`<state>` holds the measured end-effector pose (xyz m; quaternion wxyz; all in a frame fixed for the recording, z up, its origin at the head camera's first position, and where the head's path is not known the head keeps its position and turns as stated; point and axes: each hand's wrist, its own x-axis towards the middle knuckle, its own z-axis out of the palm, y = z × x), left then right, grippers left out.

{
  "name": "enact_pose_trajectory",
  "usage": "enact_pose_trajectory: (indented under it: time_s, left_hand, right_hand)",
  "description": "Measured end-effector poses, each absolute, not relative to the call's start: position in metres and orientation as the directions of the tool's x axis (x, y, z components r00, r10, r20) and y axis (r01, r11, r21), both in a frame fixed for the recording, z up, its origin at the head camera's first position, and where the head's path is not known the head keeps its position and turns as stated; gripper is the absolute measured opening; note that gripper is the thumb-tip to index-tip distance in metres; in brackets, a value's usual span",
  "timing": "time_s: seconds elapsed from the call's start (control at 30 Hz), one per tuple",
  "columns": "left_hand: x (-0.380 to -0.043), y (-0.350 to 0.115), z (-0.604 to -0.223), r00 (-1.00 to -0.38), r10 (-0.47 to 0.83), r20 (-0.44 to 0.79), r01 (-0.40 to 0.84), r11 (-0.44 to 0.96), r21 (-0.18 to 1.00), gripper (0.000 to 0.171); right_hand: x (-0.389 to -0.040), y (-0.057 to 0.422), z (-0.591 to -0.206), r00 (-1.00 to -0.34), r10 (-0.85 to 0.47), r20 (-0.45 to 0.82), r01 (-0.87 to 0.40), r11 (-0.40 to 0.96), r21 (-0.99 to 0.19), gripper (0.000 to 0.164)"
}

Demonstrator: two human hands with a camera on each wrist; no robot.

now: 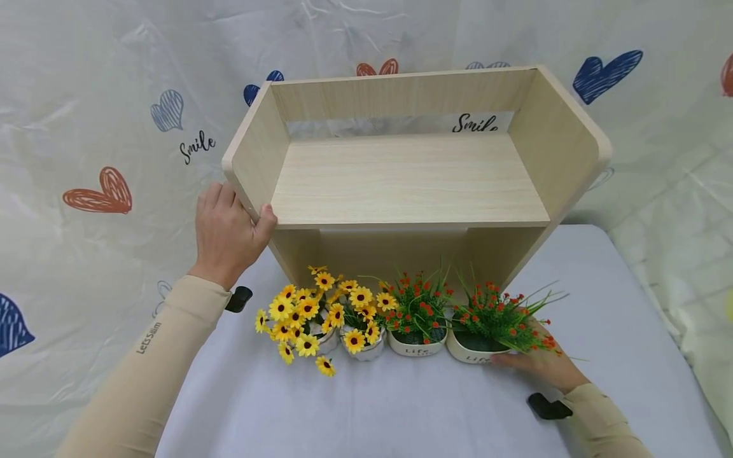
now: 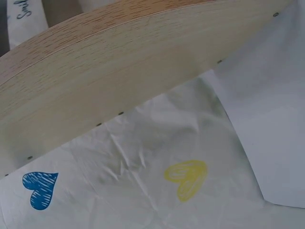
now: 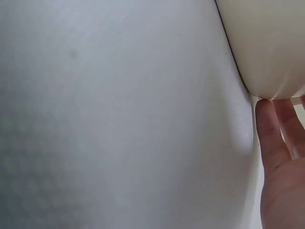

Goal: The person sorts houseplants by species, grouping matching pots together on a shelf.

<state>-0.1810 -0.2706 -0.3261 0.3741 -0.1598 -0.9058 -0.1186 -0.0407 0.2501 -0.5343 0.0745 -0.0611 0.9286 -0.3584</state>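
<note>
A light wooden two-tier shelf point(image 1: 409, 178) stands on the table, and its side panel point(image 2: 119, 71) fills much of the left wrist view. My left hand point(image 1: 229, 229) grips the front edge of its left side, thumb on the inner face. In front of the shelf's lower opening is a row of potted flowers. At the right end, my right hand point(image 1: 541, 362) holds a red-flowered potted plant point(image 1: 478, 353) by its white oval pot, thumb at the front. Beside it sits another red-flowered potted plant point(image 1: 417, 346). Two yellow-flowered potted plants point(image 1: 366, 318) stand further left.
A white cloth covers the table point(image 1: 366, 413). Behind the shelf hangs a pale curtain point(image 1: 143, 51) printed with hearts and "Smile" lettering. The table's right edge shows at the far right.
</note>
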Motion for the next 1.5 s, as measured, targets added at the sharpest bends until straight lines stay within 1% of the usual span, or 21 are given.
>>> enact_pose_trajectory:
  time_s: [0.1,0.2,0.23,0.3,0.33,0.4,0.47,0.53,0.6,0.67,0.73,0.8,0.83,0.93,1.0,1.07,1.13,1.23,1.3,1.4,1.5]
  left_hand:
    - [-0.181,-0.271,-0.326,-0.669,0.202,0.715,0.38,0.92,0.096,0.062]
    - [-0.18,-0.27,-0.326,-0.672,0.205,0.712,0.382,0.919,0.096,0.062]
    - [-0.18,-0.27,-0.326,-0.673,0.205,0.711,0.381,0.919,0.096,0.063]
    - [-0.18,-0.27,-0.326,-0.675,0.204,0.709,0.381,0.92,0.097,0.063]
    - [-0.18,-0.27,-0.326,-0.675,0.204,0.709,0.38,0.92,0.097,0.063]
    - [-0.18,-0.27,-0.326,-0.675,0.205,0.709,0.38,0.92,0.097,0.063]
    - [-0.18,-0.271,-0.326,-0.673,0.207,0.71,0.38,0.92,0.092,0.063]
    - [-0.18,-0.272,-0.326,-0.675,0.209,0.708,0.379,0.921,0.09,0.063]
    - [-0.18,-0.272,-0.326,-0.675,0.21,0.707,0.381,0.92,0.09,0.063]
    - [-0.18,-0.272,-0.326,-0.676,0.21,0.706,0.381,0.92,0.091,0.063]
    - [-0.18,-0.272,-0.325,-0.676,0.209,0.706,0.382,0.919,0.094,0.063]
    - [-0.18,-0.272,-0.325,-0.674,0.211,0.708,0.385,0.918,0.093,0.062]
    - [-0.18,-0.272,-0.325,-0.673,0.212,0.709,0.385,0.918,0.092,0.062]
    - [-0.179,-0.272,-0.324,-0.674,0.211,0.708,0.387,0.917,0.095,0.063]
    - [-0.179,-0.271,-0.324,-0.677,0.211,0.705,0.386,0.917,0.096,0.064]
    - [-0.179,-0.271,-0.324,-0.68,0.21,0.703,0.383,0.919,0.097,0.064]
    - [-0.179,-0.271,-0.324,-0.682,0.208,0.701,0.381,0.919,0.098,0.065]
    - [-0.179,-0.272,-0.325,-0.683,0.205,0.701,0.379,0.92,0.101,0.065]
    - [-0.18,-0.272,-0.325,-0.683,0.202,0.702,0.379,0.919,0.104,0.065]
    - [-0.18,-0.272,-0.326,-0.686,0.198,0.7,0.377,0.919,0.11,0.065]
    - [-0.18,-0.272,-0.326,-0.69,0.192,0.698,0.375,0.92,0.117,0.065]
  right_hand:
    - [-0.039,0.25,-0.532,-0.982,-0.135,-0.135,-0.016,0.764,-0.645,0.081]
    - [-0.038,0.251,-0.529,-0.974,-0.069,-0.215,0.082,0.779,-0.621,0.095]
    - [-0.037,0.251,-0.529,-0.97,-0.059,-0.235,0.098,0.791,-0.604,0.095]
    - [-0.035,0.254,-0.527,-0.961,-0.044,-0.273,0.122,0.817,-0.563,0.091]
    - [-0.035,0.255,-0.527,-0.956,-0.035,-0.292,0.142,0.814,-0.563,0.08]
    - [-0.033,0.257,-0.525,-0.947,-0.019,-0.322,0.172,0.815,-0.553,0.068]
    - [-0.031,0.259,-0.523,-0.946,-0.003,-0.324,0.184,0.817,-0.547,0.065]
    - [-0.029,0.26,-0.52,-0.95,0.004,-0.311,0.186,0.81,-0.557,0.069]
    - [-0.027,0.261,-0.515,-0.966,0.002,-0.259,0.154,0.81,-0.566,0.086]
    - [-0.025,0.261,-0.51,-0.969,0.009,-0.246,0.157,0.794,-0.587,0.089]
    - [-0.023,0.261,-0.503,-0.965,0.022,-0.26,0.179,0.779,-0.601,0.084]
    - [-0.023,0.261,-0.497,-0.971,0.02,-0.24,0.17,0.763,-0.624,0.086]
    - [-0.022,0.261,-0.493,-0.967,0.021,-0.255,0.182,0.758,-0.627,0.088]
    - [-0.022,0.262,-0.482,-0.968,0.008,-0.251,0.162,0.784,-0.599,0.1]
    - [-0.021,0.262,-0.474,-0.97,0.004,-0.243,0.153,0.783,-0.602,0.101]
    - [-0.021,0.261,-0.467,-0.969,0.004,-0.248,0.151,0.802,-0.578,0.104]
    - [-0.022,0.26,-0.459,-0.972,0.005,-0.234,0.147,0.791,-0.594,0.101]
    - [-0.021,0.258,-0.448,-0.985,0.002,-0.172,0.108,0.787,-0.607,0.094]
    - [-0.021,0.256,-0.441,-0.993,-0.002,-0.12,0.076,0.765,-0.64,0.087]
    - [-0.022,0.254,-0.433,-0.999,-0.021,-0.029,0.004,0.739,-0.674,0.085]
    - [-0.021,0.253,-0.426,-1.0,-0.016,0.026,-0.03,0.712,-0.702,0.082]
